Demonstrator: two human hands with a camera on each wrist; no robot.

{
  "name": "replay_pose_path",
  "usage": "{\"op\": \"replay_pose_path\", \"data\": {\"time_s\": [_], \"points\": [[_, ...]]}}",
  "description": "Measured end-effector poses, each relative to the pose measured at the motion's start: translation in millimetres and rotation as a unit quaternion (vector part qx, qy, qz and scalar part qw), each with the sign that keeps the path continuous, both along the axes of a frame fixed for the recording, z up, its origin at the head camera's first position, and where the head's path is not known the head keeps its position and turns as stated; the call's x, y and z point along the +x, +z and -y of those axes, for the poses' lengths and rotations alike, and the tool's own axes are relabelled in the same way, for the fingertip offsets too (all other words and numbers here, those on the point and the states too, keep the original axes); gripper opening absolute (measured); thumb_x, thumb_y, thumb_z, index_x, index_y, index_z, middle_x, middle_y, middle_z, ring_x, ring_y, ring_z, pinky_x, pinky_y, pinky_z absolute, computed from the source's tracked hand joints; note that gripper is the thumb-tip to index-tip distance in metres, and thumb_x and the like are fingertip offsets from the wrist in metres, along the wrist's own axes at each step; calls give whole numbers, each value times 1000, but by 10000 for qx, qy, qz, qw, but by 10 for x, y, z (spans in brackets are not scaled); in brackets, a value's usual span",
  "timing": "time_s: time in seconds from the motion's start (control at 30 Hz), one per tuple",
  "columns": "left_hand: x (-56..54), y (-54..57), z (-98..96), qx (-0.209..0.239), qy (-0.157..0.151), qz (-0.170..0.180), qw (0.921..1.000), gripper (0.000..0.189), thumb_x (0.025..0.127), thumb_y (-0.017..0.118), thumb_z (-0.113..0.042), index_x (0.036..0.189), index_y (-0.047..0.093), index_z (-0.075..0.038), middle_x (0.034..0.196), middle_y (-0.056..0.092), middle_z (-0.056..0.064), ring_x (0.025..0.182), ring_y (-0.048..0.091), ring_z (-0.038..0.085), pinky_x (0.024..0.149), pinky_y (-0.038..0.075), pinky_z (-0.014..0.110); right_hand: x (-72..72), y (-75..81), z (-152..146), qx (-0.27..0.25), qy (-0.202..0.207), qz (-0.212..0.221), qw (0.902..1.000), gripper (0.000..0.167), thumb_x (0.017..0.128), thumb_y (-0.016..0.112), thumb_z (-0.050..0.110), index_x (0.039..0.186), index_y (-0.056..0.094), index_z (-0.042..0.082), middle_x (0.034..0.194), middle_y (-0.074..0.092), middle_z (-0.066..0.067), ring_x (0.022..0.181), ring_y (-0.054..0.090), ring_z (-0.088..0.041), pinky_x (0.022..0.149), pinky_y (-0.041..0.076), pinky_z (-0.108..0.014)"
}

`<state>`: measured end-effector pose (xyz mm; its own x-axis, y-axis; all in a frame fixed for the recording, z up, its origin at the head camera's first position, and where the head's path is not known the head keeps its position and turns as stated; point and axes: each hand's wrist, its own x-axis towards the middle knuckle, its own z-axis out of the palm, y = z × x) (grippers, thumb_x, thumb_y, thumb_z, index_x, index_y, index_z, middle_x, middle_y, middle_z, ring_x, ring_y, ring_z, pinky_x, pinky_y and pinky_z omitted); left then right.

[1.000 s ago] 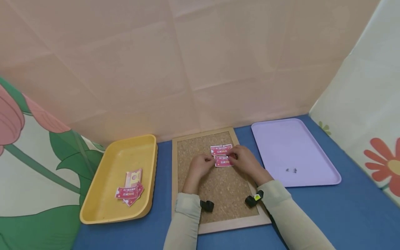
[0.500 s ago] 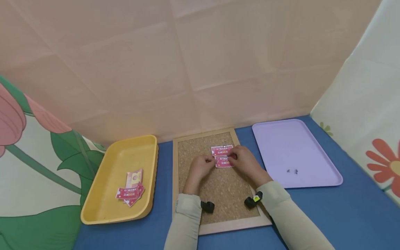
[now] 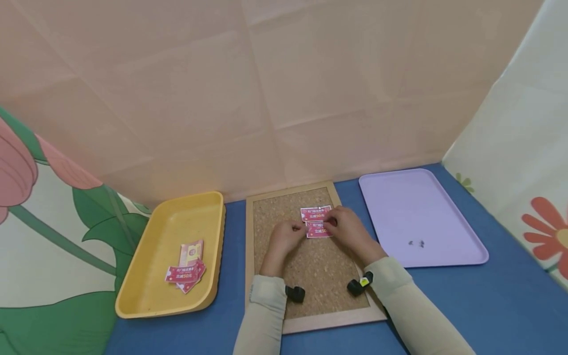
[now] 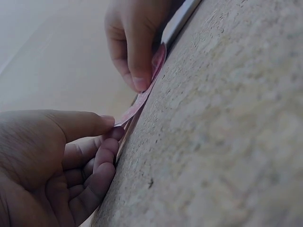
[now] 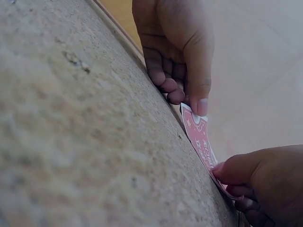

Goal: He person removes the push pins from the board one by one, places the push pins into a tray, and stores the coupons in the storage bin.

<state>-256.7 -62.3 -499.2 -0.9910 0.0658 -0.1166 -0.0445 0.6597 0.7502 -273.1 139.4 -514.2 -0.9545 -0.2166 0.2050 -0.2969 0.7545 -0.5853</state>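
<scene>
One pink coupon (image 3: pixel 315 232) is over the cork board (image 3: pixel 319 281), a little below and right of the head view's centre, pinched at both ends. The left hand (image 3: pixel 284 237) has its left end between thumb and forefinger, the right hand (image 3: pixel 349 228) its right end, fingers closed with only paper between them (it looks bowed in the left wrist view). The step looks like lining it up under the upper coupon (image 3: pixel 312 214); the next move probably calls for keeping edges level and laying it flat. Small dark pieces (image 3: pixel 422 243), too tiny to identify, lie on the lilac tray (image 3: pixel 408 207) at right. The upper coupon reads "立减50元", as does one of the coupon pile (image 3: pixel 179 274) in the yellow tray (image 3: pixel 177 217) at lower left; fingers cover that line's end on the held one. No brand is legible.
</scene>
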Motion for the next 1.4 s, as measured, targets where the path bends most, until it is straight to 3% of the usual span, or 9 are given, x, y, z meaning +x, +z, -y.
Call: {"op": "replay_pose_path", "data": {"time_s": [0.77,1.0,1.23,1.4], "points": [[-2,-29,21,-85,-135,-224,9996,18,89,69,-32,83,75,-16,79,65,-5,66,53,12,60,43,28,-6,-2,25,94,-132,-2,9999,11,85,75,19,86,70,9,82,56,-4,77,51,-21,67,43,-36],[-3,-43,21,-33,-101,-150,9998,19,90,69,-34,86,75,-17,81,66,-6,67,55,12,61,44,29,-2,-5,28,60,-149,-37,9999,9,86,73,17,86,70,8,84,57,-4,79,52,-22,69,44,-37],[-2,-45,21,-67,-161,-216,9996,18,90,69,-33,86,76,-17,82,67,-6,67,55,12,62,45,28,1,-16,31,318,-271,-233,9989,10,84,73,19,82,70,9,82,58,-3,76,53,-22,68,45,-39],[-9,-33,16,-23,-107,-78,9999,18,91,68,-33,86,75,-17,80,65,-6,67,55,12,61,45,28,-5,-10,35,461,-338,-290,9979,13,84,73,21,83,70,9,82,58,-3,76,54,-22,68,47,-39]]}}
